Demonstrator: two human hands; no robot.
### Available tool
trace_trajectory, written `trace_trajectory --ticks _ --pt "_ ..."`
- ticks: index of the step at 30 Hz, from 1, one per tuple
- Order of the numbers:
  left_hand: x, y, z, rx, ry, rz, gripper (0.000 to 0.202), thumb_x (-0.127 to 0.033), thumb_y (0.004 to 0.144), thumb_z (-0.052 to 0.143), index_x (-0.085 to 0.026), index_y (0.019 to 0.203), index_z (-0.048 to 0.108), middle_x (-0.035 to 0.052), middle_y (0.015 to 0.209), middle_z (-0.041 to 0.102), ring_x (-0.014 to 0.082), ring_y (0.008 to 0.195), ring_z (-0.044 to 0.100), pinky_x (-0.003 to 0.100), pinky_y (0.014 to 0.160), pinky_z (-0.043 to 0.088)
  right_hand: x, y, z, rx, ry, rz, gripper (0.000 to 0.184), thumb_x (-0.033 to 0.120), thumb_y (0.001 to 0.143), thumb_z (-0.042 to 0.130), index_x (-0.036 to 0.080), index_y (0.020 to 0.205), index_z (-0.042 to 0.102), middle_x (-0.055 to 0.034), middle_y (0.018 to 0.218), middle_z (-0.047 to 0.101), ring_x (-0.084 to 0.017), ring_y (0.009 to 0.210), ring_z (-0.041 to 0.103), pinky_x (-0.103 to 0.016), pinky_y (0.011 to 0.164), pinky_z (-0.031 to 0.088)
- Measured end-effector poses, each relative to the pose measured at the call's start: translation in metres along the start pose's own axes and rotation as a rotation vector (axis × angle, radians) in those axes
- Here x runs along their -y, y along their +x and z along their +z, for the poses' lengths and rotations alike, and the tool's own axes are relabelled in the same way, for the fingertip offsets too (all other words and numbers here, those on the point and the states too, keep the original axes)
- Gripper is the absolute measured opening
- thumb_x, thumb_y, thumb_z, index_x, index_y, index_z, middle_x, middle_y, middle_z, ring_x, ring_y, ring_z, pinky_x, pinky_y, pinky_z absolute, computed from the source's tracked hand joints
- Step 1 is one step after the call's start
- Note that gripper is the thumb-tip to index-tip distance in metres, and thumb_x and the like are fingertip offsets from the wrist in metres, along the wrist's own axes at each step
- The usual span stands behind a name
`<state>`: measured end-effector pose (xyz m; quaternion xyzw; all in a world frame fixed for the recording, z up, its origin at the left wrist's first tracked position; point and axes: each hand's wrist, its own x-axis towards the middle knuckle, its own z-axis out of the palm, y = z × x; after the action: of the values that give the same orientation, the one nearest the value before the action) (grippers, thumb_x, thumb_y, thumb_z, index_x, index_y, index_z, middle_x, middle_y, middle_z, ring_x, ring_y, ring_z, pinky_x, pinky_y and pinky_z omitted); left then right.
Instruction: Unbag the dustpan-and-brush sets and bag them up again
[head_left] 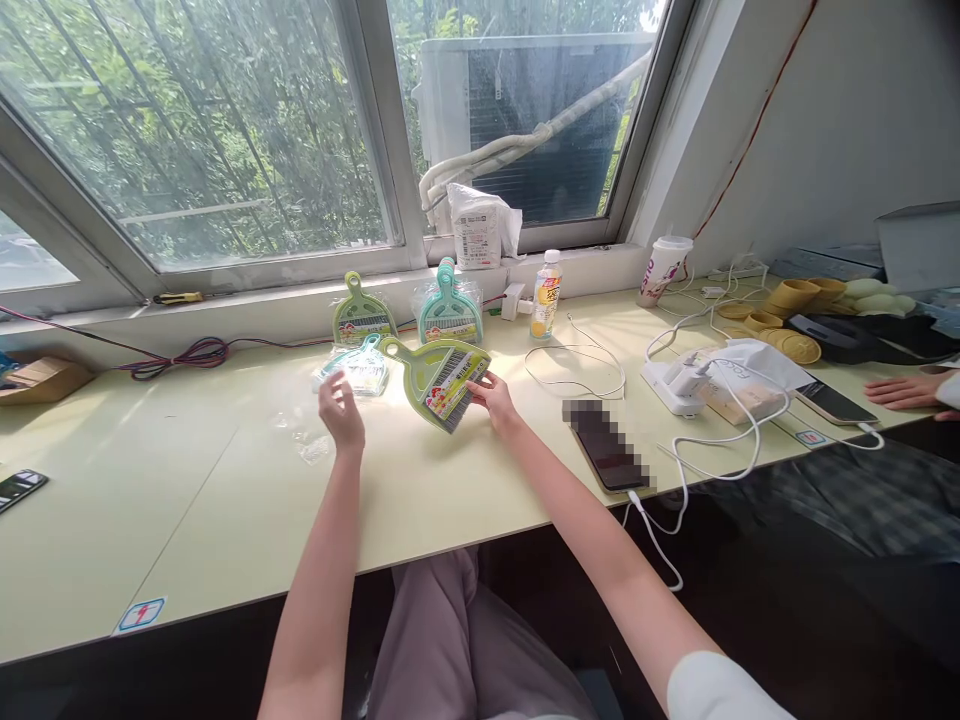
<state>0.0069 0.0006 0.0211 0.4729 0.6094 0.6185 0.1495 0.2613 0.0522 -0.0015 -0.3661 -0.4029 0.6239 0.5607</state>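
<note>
Head view, hands first: what has the right hand got?

– It grips a light green dustpan-and-brush set by the wide bristle end, fingers closed over its near-right edge. The set is held tilted just above the table, about the middle of the scene.

Which way does it lie?

– Its long axis runs from the handle, far and left, to the bristles, near and right, at the right hand.

And the left hand?

– Released, fingers loosely spread, holding nothing. It hovers left of the set, near it but apart, and the handle end is the part closest to it. Only the right hand is on the set.

What lies about the left hand?

– A packaged teal set just beyond it, and a crumpled clear wrapper on the table just to its left. Nothing stands between the two hands.

Farther out?

– Two more lean against the window ledge: a green dustpan and a bagged teal dustpan. Right of them stand a small drink bottle and a loose white cable. Nearer on the right lies a phone with a lead plugged in, then a white charger block. At the far right another person's hand rests on the table, well apart.
</note>
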Motion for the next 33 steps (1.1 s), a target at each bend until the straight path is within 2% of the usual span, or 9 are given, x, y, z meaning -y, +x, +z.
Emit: trace_trajectory --ticks 3,5,9,12,15,18,23,29,33 --pt "-0.003 -0.014 0.036 0.367 -0.258 -0.226 0.059 -0.056 0.088 0.045 -0.022 0.136 0.044 0.0129 0.122 0.062 0.0282 0.109 0.060 0.042 0.089 0.050 -0.002 -0.003 0.006 0.066 -0.031 -0.018 0.030 0.019 0.074 0.075 0.017 0.101 0.061 -0.0038 0.088 0.074 -0.016 0.076 0.071 -0.032 0.075 0.060" --pt "0.002 -0.019 0.049 0.434 -0.328 -0.342 0.059 -0.056 0.083 0.055 -0.023 0.132 0.049 0.0103 0.118 0.066 0.0265 0.100 0.064 0.039 0.082 0.053 -0.002 -0.004 0.009 0.101 -0.059 0.002 0.024 0.020 0.079 0.072 0.017 0.100 0.061 -0.0038 0.086 0.074 -0.015 0.073 0.071 -0.029 0.072 0.060" --pt "0.015 -0.014 0.049 0.323 -0.366 -0.437 0.051 -0.052 0.082 0.057 -0.020 0.122 0.058 0.0084 0.114 0.068 0.0236 0.097 0.065 0.034 0.077 0.052 -0.001 0.003 0.005 0.078 -0.205 0.113 0.018 0.031 0.091 0.057 0.015 0.086 0.061 -0.0054 0.073 0.073 -0.013 0.051 0.066 -0.023 0.050 0.054" --pt "0.021 -0.007 0.041 0.260 -0.351 -0.475 0.048 -0.054 0.082 0.053 -0.018 0.112 0.064 0.0083 0.109 0.070 0.0231 0.093 0.066 0.033 0.073 0.052 0.000 0.014 -0.008 -0.142 -0.242 0.084 0.029 0.039 0.094 0.049 0.015 0.080 0.057 -0.0045 0.062 0.070 -0.009 0.036 0.056 -0.018 0.035 0.039" --pt "0.023 -0.006 0.039 0.295 -0.338 -0.502 0.050 -0.058 0.082 0.052 -0.018 0.108 0.067 0.0080 0.104 0.071 0.0229 0.089 0.067 0.034 0.073 0.052 0.004 0.025 -0.029 -0.469 -0.101 0.029 0.034 0.041 0.098 0.035 0.016 0.086 0.056 -0.0047 0.068 0.071 -0.007 0.038 0.056 -0.016 0.036 0.038" --pt "0.024 -0.009 0.042 0.382 -0.367 -0.458 0.050 -0.059 0.080 0.055 -0.018 0.106 0.068 0.0091 0.098 0.072 0.0231 0.089 0.067 0.037 0.079 0.052 0.009 0.030 -0.043 -0.568 0.041 -0.010 0.034 0.037 0.100 0.027 0.018 0.099 0.055 -0.0074 0.090 0.073 -0.010 0.061 0.068 -0.018 0.050 0.049" --pt "0.016 -0.020 0.050 0.522 -0.337 -0.387 0.050 -0.060 0.079 0.057 -0.017 0.101 0.070 0.0115 0.095 0.073 0.0257 0.093 0.067 0.040 0.088 0.049 0.004 0.016 -0.023 -0.357 -0.288 -0.085 0.034 0.038 0.098 0.033 0.018 0.099 0.061 -0.0086 0.099 0.070 -0.015 0.077 0.067 -0.027 0.070 0.053" --pt "-0.001 -0.039 0.062 0.599 -0.317 -0.196 0.051 -0.060 0.082 0.053 -0.017 0.106 0.067 0.0089 0.108 0.071 0.0253 0.103 0.063 0.038 0.094 0.045 -0.011 -0.019 0.022 0.046 -1.182 -0.614 0.028 0.037 0.095 0.044 0.021 0.093 0.067 -0.0099 0.102 0.065 -0.023 0.104 0.055 -0.034 0.089 0.043" --pt "-0.009 -0.043 0.065 0.629 -0.301 -0.154 0.054 -0.061 0.084 0.048 -0.017 0.109 0.066 0.0090 0.114 0.068 0.0249 0.106 0.061 0.037 0.095 0.044 -0.012 -0.024 0.027 0.050 -1.345 -0.633 0.030 0.033 0.097 0.039 0.020 0.090 0.066 -0.0099 0.094 0.065 -0.023 0.096 0.055 -0.033 0.084 0.042"
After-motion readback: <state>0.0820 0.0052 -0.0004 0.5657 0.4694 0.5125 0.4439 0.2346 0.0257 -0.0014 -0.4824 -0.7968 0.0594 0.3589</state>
